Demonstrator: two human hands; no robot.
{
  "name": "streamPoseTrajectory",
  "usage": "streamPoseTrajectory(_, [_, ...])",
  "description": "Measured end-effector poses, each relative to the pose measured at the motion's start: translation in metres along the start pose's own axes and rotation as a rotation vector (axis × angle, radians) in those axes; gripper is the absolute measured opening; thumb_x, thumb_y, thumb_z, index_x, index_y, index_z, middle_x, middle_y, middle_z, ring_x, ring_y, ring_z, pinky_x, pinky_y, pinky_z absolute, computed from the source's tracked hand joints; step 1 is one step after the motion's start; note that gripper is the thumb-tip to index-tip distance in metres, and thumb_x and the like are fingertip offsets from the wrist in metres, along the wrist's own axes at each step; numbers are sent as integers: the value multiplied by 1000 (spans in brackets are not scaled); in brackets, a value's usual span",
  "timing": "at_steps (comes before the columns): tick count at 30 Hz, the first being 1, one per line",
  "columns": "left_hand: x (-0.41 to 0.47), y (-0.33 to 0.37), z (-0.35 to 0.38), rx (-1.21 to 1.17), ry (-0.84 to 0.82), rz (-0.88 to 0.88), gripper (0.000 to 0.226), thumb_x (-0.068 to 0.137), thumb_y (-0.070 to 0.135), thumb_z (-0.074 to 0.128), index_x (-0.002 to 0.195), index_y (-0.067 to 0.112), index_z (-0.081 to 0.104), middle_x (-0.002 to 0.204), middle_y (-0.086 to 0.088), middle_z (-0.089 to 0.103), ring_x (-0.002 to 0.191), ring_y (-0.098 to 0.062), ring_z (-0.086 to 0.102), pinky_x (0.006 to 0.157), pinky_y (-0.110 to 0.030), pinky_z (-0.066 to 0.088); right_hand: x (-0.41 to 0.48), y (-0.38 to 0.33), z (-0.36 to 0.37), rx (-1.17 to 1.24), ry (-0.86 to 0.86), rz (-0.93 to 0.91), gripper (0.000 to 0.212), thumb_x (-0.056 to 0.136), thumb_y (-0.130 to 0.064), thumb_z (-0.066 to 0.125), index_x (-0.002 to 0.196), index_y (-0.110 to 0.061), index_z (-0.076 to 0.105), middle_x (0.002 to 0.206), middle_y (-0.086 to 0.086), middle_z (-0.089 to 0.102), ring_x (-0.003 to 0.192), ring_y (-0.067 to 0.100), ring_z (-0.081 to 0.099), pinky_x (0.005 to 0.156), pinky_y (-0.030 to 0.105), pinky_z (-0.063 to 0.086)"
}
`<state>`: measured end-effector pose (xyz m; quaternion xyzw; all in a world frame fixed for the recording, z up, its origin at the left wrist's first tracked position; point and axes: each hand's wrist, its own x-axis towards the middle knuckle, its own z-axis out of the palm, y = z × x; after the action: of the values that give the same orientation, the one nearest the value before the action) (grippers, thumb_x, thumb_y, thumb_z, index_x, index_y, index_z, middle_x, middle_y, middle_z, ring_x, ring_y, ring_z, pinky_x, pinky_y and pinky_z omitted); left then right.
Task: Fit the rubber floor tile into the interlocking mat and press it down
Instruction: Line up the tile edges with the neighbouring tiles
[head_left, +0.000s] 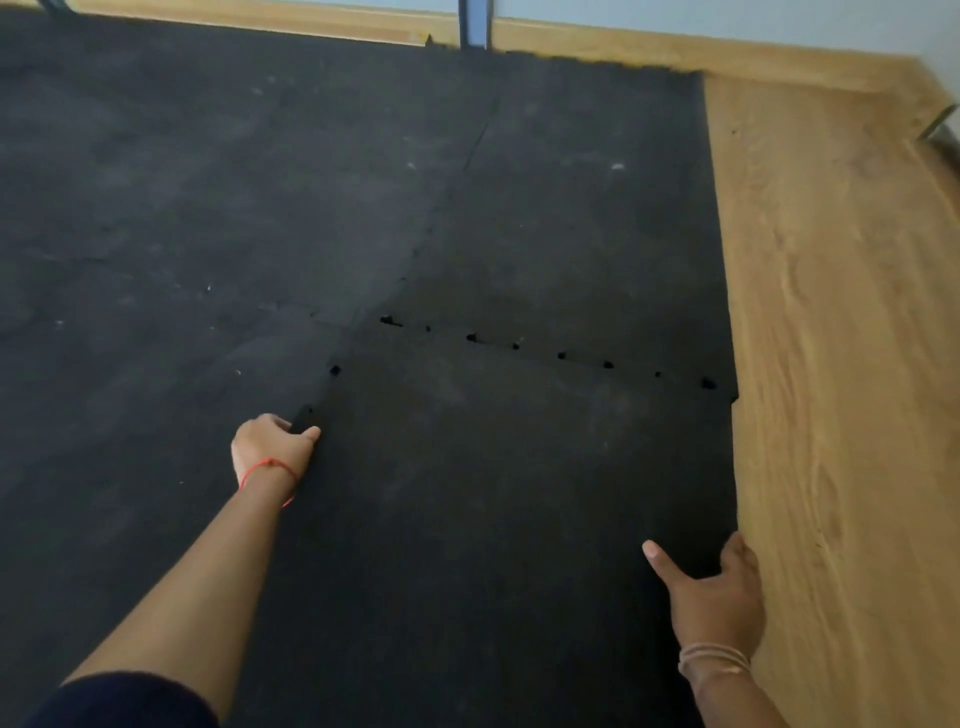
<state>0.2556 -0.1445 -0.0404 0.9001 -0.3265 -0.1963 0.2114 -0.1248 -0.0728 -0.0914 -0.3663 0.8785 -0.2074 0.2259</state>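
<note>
- Rubber tile (493, 493) lies on the floor in front of the person, at the right-hand edge of the black mat (208, 197), with bare wooden floor (831, 364) beyond its right side.
- Its far edge and left edge sit along the neighbouring pieces, but small dark gaps dot both seams, so I'd judge the teeth are lined up and not yet fully seated.
- The left hand (270, 447) is curled at the left seam, fingers bent down onto or into the joint; whether it grips the edge or only presses, I cannot tell.
- The right hand (717, 597) clasps the tile's right edge, thumb spread flat on top and the fingers wrapped round the side toward the wood.
- By the look of it the tile is thick, dense and heavy, bendy rather than rigid, and grippy, so it will drag rather than slide.
- Best held by its free edges, as now, to nudge it home; after that, pressing with flat palms along each seam should close the gaps.
</note>
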Motion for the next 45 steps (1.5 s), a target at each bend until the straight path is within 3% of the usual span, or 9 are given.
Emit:
streamPoseTrajectory(6, [-5, 10, 4, 130, -92, 178, 34, 77, 16, 69, 98, -10, 64, 102, -28, 63, 100, -41, 56, 85, -41, 46, 5, 4, -12, -4, 3, 28, 98, 71, -35, 76, 147, -9, 20, 154, 14, 24, 142, 32, 21, 116, 46, 19])
streamPoseTrajectory(11, [3, 8, 0, -24, -200, 2, 44, 73, 15, 76, 111, -1, 61, 118, -21, 61, 115, -36, 52, 95, -39, 42, 7, 0, -17, -15, -15, 23, 95, 73, -33, 76, 146, -6, 22, 153, 15, 26, 142, 32, 22, 117, 45, 18])
streamPoseTrajectory(15, [14, 0, -7, -160, -314, -86, 35, 75, 9, 74, 106, 0, 61, 110, -17, 58, 95, -29, 54, 97, -42, 44, 6, -3, -15, -1, 0, 2, 98, 71, -32, 78, 147, -9, 20, 155, 12, 23, 142, 31, 20, 117, 44, 16])
streamPoseTrajectory(19, [13, -2, -8, 14, -236, -49, 49, 75, 11, 73, 118, -4, 56, 124, -22, 58, 104, -33, 56, 98, -39, 41, 2, -1, -13, 41, -61, 9, 98, 72, -31, 77, 148, -13, 17, 155, 10, 24, 141, 30, 24, 115, 44, 23])
streamPoseTrajectory(26, [-14, 6, -2, 177, -111, 152, 40, 76, 12, 71, 106, -13, 61, 110, -34, 61, 107, -46, 54, 90, -46, 43, 3, 6, -24, 41, -51, -35, 93, 75, -31, 74, 148, -13, 19, 156, 8, 21, 143, 28, 20, 117, 42, 18])
streamPoseTrajectory(36, [-7, -3, 3, 297, -135, 228, 52, 76, 17, 71, 117, -11, 55, 119, -34, 52, 114, -46, 47, 97, -45, 38, 4, 4, -22, -61, -75, -14, 88, 80, -29, 69, 147, -12, 16, 157, 8, 17, 144, 27, 16, 117, 44, 17])
streamPoseTrajectory(40, [-16, -10, 1, 226, -155, 209, 57, 80, 25, 67, 125, -5, 51, 120, -30, 51, 116, -44, 45, 101, -44, 36, -27, -23, -8, -424, -149, -552, 75, 92, -49, 37, 142, -12, -6, 157, 8, -5, 144, 21, -6, 116, 35, 4])
streamPoseTrajectory(42, [-45, -35, 3, 139, -73, 164, 63, 84, 33, 61, 133, -3, 43, 126, -28, 46, 122, -41, 39, 106, -45, 32, -53, -39, 13, -516, -280, -798, 75, 90, -60, 6, 143, -8, 6, 155, 9, 8, 143, 22, 7, 116, 35, 11])
streamPoseTrajectory(45, [-114, -92, 4, 106, 87, 27, 71, 88, 43, 49, 140, -1, 29, 141, -22, 35, 133, -37, 26, 112, -47, 23, -79, -59, 54, -633, -413, -1139, 76, 93, -56, 4, 137, -3, 37, 145, 14, 41, 134, 29, 38, 109, 37, 23])
